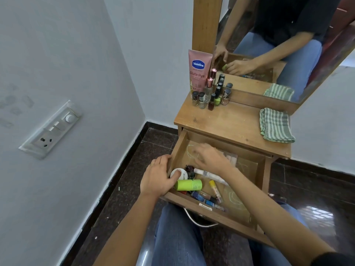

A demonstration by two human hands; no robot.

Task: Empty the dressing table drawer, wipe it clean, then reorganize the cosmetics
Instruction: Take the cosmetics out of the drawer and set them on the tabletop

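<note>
Head cam: your drawer [247,167] sits pulled out over your lap, cosmetics [189,184] bunched front-left. Left hand [157,179] grips its left wall, thumb on a white jar [184,176]. Right hand [211,159], blurry, hovers loose-fingered inside. Nail polishes [211,96] sit on the worktop [226,121].

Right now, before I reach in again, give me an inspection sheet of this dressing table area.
Surface: wooden dressing table top, with an open wooden drawer below it.
Job's things: pink Vaseline tube and small nail polish bottles stand at the top's back left; folded green striped cloth lies at its right; green cylindrical container, white round jar and yellow-capped tube lie in the drawer.
Clutter: pale green marks on the drawer floor.
Hands: left hand grips the drawer's left wall, thumb on the jar; right hand is blurred over the drawer's back, grasp unclear.
Cables: nothing seen.
Surroundings: mirror behind, wall switch panel at left, dark tiled floor.
</note>
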